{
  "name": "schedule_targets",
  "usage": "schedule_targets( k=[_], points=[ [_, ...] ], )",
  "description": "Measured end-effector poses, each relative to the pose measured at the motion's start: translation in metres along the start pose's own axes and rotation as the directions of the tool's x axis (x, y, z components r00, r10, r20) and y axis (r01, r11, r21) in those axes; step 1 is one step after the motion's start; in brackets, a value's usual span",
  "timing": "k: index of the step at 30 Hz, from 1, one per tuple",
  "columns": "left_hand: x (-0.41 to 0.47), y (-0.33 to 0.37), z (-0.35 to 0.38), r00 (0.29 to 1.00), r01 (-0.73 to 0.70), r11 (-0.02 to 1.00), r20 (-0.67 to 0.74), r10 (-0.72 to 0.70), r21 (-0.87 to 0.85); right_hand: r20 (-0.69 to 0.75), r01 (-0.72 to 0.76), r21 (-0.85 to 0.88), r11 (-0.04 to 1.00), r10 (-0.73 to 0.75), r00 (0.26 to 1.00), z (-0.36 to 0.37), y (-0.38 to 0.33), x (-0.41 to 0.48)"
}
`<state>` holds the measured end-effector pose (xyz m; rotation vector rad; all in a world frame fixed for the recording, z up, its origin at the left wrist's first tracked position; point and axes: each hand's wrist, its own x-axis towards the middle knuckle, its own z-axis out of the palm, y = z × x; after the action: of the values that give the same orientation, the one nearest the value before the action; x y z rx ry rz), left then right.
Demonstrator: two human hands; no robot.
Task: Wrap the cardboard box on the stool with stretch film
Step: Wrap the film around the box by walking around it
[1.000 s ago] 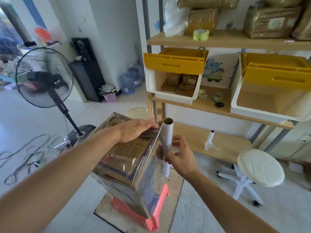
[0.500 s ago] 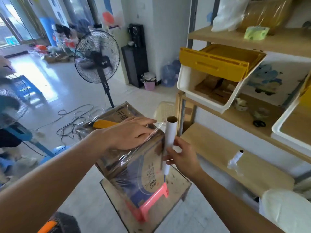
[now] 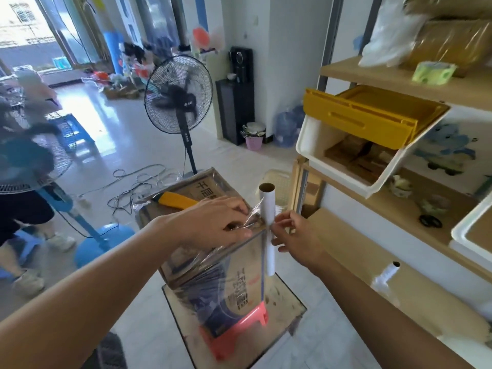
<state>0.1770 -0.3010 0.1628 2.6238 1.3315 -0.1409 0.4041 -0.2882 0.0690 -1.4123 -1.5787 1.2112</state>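
Head cam, looking down at the job. The box (image 3: 229,278) sits on the pink stool (image 3: 239,324) and covers the seat, so only the stool's near edge and a leg poke out underneath. The stool stands around the middle of a scuffed board (image 3: 288,302) lying flat on the floor. One vertical corner of the box points roughly at the camera, and its sides already have a shiny layer over them.

Left hand (image 3: 213,222) is down on the box top, right by the right-hand corner. Its fingers are curled in and pinching a crinkled bit of film (image 3: 254,215). That film runs a short way across to the roll (image 3: 267,206), which stands upright just beside the same corner. The roll's top end sticks up above the box top and its bottom end hangs down along the vertical edge. Right hand (image 3: 292,235) has the roll around its middle, fingers and thumb wrapped on the tube, so a closed grip.

A yellow knife (image 3: 177,199) lies flat on the box top near the far-left edge. Its near end reaches the left hand, can't tell if they touch.

Other stuff: a black fan (image 3: 178,94) stands on the floor behind the box, with loose cables (image 3: 138,179) beside its base. On the right is a shelf (image 3: 378,75) with a white bin (image 3: 319,145) tipped forward, yellow lid up. There's green tape (image 3: 432,73) on the top board and a spare tube (image 3: 387,272) on the lowest one. A blurred person (image 3: 24,203) is at the far left.
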Motion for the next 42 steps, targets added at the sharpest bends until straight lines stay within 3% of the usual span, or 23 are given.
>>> schedule_targets(
  k=[8,14,18,24,30,34,38,40,42],
  points=[
    [-0.001,0.006,0.003,0.990,0.035,0.997,-0.134,-0.044,-0.067,0.149,0.116,-0.042,0.992,-0.109,0.983,-0.001,0.001,0.036],
    [0.006,0.023,0.003,0.958,0.219,0.969,-0.164,-0.236,-0.116,0.432,0.235,-0.042,0.971,-0.194,0.881,-0.006,0.000,0.074],
    [0.012,0.038,0.004,0.916,0.319,0.937,-0.210,-0.343,-0.139,0.541,0.253,0.018,0.967,-0.222,0.811,-0.007,0.002,0.094],
    [0.021,0.049,0.015,0.797,0.506,0.857,-0.327,-0.508,-0.096,0.569,0.406,-0.043,0.913,-0.312,0.761,-0.008,-0.006,0.110],
    [0.034,0.051,0.028,0.638,0.572,0.780,-0.460,-0.617,-0.253,0.648,0.371,-0.001,0.929,-0.282,0.707,-0.009,-0.021,0.123],
    [0.037,0.052,0.029,0.617,0.598,0.760,-0.459,-0.639,-0.254,0.674,0.420,-0.008,0.907,-0.306,0.673,-0.007,-0.024,0.128],
    [0.038,0.057,0.029,0.581,0.622,0.727,-0.452,-0.677,-0.291,0.694,0.581,-0.077,0.811,-0.374,0.615,-0.003,-0.025,0.147],
    [0.040,0.060,0.031,0.517,0.659,0.681,-0.465,-0.719,-0.319,0.727,0.633,-0.070,0.771,-0.395,0.561,-0.002,-0.026,0.161],
    [0.045,0.065,0.034,0.410,0.736,0.591,-0.479,-0.776,-0.329,0.757,0.679,-0.018,0.734,-0.433,0.489,-0.001,-0.029,0.174]
  ],
)
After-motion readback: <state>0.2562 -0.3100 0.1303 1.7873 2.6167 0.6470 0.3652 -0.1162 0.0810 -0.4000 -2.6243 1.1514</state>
